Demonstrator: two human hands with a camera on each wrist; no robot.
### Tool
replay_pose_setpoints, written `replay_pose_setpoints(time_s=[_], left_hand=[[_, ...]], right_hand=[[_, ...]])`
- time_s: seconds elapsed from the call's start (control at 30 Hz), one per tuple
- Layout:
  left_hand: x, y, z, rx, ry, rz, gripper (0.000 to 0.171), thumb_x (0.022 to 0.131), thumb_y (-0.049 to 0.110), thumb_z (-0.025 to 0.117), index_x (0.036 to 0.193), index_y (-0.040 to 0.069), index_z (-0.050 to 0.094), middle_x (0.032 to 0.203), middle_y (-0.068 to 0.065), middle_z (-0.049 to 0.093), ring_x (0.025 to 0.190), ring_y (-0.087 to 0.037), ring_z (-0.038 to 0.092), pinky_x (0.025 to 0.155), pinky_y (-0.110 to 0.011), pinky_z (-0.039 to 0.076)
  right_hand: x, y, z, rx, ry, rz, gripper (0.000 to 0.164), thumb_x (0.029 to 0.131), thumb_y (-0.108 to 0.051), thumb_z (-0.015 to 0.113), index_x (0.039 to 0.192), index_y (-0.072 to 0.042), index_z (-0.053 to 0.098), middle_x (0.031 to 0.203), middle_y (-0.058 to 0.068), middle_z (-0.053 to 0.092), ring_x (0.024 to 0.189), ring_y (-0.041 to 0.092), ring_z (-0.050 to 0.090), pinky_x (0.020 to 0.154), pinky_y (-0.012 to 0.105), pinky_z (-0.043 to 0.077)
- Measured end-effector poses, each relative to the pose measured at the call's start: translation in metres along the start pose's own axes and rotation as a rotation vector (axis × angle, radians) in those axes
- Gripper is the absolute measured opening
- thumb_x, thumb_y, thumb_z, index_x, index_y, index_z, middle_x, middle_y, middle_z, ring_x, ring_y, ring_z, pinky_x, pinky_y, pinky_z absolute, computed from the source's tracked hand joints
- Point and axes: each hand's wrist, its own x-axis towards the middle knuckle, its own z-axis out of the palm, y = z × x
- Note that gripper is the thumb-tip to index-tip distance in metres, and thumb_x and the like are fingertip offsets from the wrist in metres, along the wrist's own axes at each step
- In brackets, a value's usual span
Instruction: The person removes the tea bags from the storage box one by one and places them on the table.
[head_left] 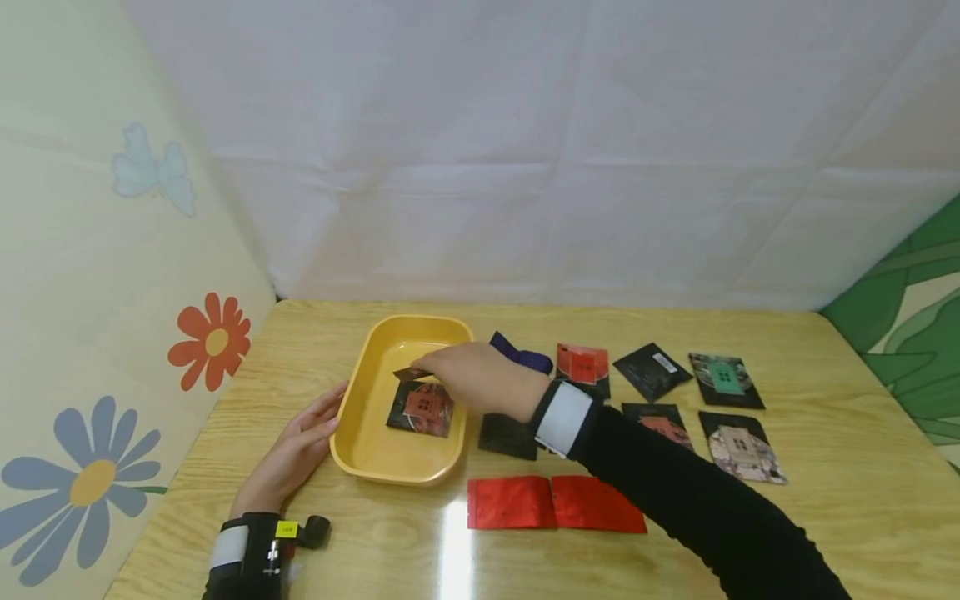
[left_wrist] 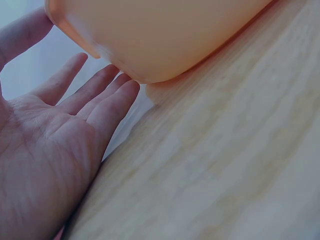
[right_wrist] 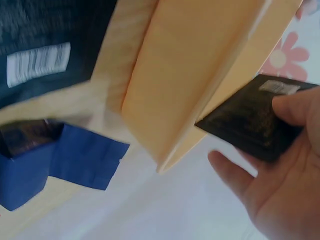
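Note:
My right hand [head_left: 483, 379] is over the yellow tray [head_left: 367, 446], pinching a flat black sachet [right_wrist: 245, 120] between thumb and fingers. In the right wrist view, a small white label shows on this sachet near the thumb. Beneath the hand, a black sachet with a reddish picture [head_left: 425, 407] lies on the tray's floor. My left hand [head_left: 292, 454] is at the tray's left side, its fingers extended. In the left wrist view, the fingertips [left_wrist: 131, 86] are right at the tray's outer wall and lower edge.
Right of the tray lie a dark blue packet [head_left: 531, 360], a red-and-black sachet [head_left: 583, 367] and several other dark sachets, some partly behind the right arm. Two red packets [head_left: 512, 502] lie end to end nearer the front. A white cloth [head_left: 525, 208] hangs behind the wooden table [head_left: 382, 542].

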Motion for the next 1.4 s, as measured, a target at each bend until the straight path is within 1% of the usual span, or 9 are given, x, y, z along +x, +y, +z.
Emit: replay_pose_setpoints(time_s=[0.1, 0.27, 0.43, 0.53, 0.63, 0.73, 1.0, 1.27, 1.4], left_hand=[[0.000, 0.001, 0.001, 0.000, 0.006, -0.004, 0.061, 0.104, 0.008, 0.044, 0.157, -0.001, 0.014, 0.160, -0.022, 0.016, 0.131, -0.005, 0.046, 0.104, -0.024, 0.040], [-0.001, 0.002, 0.002, 0.014, 0.010, -0.012, 0.062, 0.104, 0.009, 0.045, 0.157, 0.000, 0.014, 0.160, -0.024, 0.014, 0.129, -0.004, 0.047, 0.103, -0.023, 0.040], [-0.002, 0.003, 0.003, 0.009, 0.005, -0.007, 0.062, 0.104, 0.009, 0.045, 0.157, -0.001, 0.014, 0.160, -0.026, 0.013, 0.130, -0.005, 0.047, 0.103, -0.023, 0.041], [-0.002, 0.003, 0.002, 0.006, 0.001, 0.003, 0.062, 0.104, 0.008, 0.045, 0.157, -0.001, 0.015, 0.160, -0.026, 0.014, 0.130, -0.006, 0.047, 0.103, -0.023, 0.041], [-0.002, 0.002, 0.001, 0.009, -0.004, 0.008, 0.061, 0.104, 0.008, 0.044, 0.157, -0.002, 0.014, 0.160, -0.025, 0.015, 0.130, -0.006, 0.047, 0.103, -0.024, 0.041], [-0.001, 0.001, 0.001, 0.005, -0.004, 0.010, 0.061, 0.104, 0.008, 0.044, 0.157, -0.002, 0.014, 0.159, -0.023, 0.019, 0.130, -0.006, 0.047, 0.103, -0.024, 0.041], [0.000, -0.001, 0.001, -0.002, -0.004, 0.001, 0.061, 0.104, 0.006, 0.044, 0.157, -0.001, 0.014, 0.160, -0.021, 0.018, 0.131, -0.005, 0.046, 0.103, -0.024, 0.041], [0.000, -0.001, 0.000, 0.004, 0.004, -0.009, 0.061, 0.105, 0.008, 0.043, 0.157, 0.000, 0.014, 0.160, -0.020, 0.018, 0.131, -0.004, 0.046, 0.103, -0.024, 0.041], [0.001, -0.001, 0.001, 0.009, 0.016, -0.021, 0.061, 0.104, 0.009, 0.045, 0.157, 0.001, 0.015, 0.160, -0.020, 0.018, 0.129, -0.004, 0.047, 0.103, -0.024, 0.042]], right_hand=[[-0.012, -0.006, 0.005, -0.067, 0.056, -0.012, 0.052, 0.094, 0.005, 0.055, 0.143, -0.014, 0.052, 0.140, 0.006, 0.056, 0.126, 0.021, 0.054, 0.101, 0.037, 0.047], [-0.030, -0.016, 0.013, -0.154, 0.080, -0.004, 0.055, 0.098, 0.000, 0.052, 0.150, -0.014, 0.044, 0.151, 0.010, 0.044, 0.139, 0.025, 0.040, 0.112, 0.043, 0.034], [-0.045, -0.024, 0.018, -0.163, 0.137, 0.001, 0.057, 0.099, 0.003, 0.051, 0.152, -0.015, 0.041, 0.152, 0.008, 0.042, 0.142, 0.025, 0.036, 0.113, 0.047, 0.031], [-0.053, -0.027, 0.021, -0.192, 0.155, -0.010, 0.061, 0.096, 0.003, 0.056, 0.153, -0.016, 0.040, 0.152, 0.007, 0.042, 0.141, 0.024, 0.037, 0.113, 0.046, 0.032], [-0.061, -0.028, 0.025, -0.237, 0.165, -0.032, 0.064, 0.093, -0.004, 0.062, 0.153, -0.015, 0.040, 0.153, 0.007, 0.042, 0.140, 0.024, 0.039, 0.113, 0.045, 0.032], [-0.072, -0.028, 0.031, -0.216, 0.191, -0.048, 0.064, 0.091, -0.005, 0.062, 0.151, -0.013, 0.043, 0.152, 0.009, 0.042, 0.139, 0.025, 0.041, 0.112, 0.044, 0.033], [-0.109, -0.026, 0.046, -0.065, 0.261, -0.031, 0.066, 0.087, 0.006, 0.057, 0.149, -0.011, 0.044, 0.150, 0.009, 0.044, 0.137, 0.025, 0.042, 0.110, 0.042, 0.037], [-0.141, -0.018, 0.053, -0.016, 0.170, 0.035, 0.068, 0.085, 0.007, 0.056, 0.150, -0.009, 0.043, 0.152, 0.008, 0.042, 0.139, 0.025, 0.040, 0.111, 0.045, 0.035], [-0.156, -0.014, 0.055, -0.015, 0.181, 0.055, 0.068, 0.083, 0.010, 0.058, 0.147, -0.007, 0.046, 0.150, 0.009, 0.045, 0.137, 0.027, 0.043, 0.109, 0.046, 0.037]])
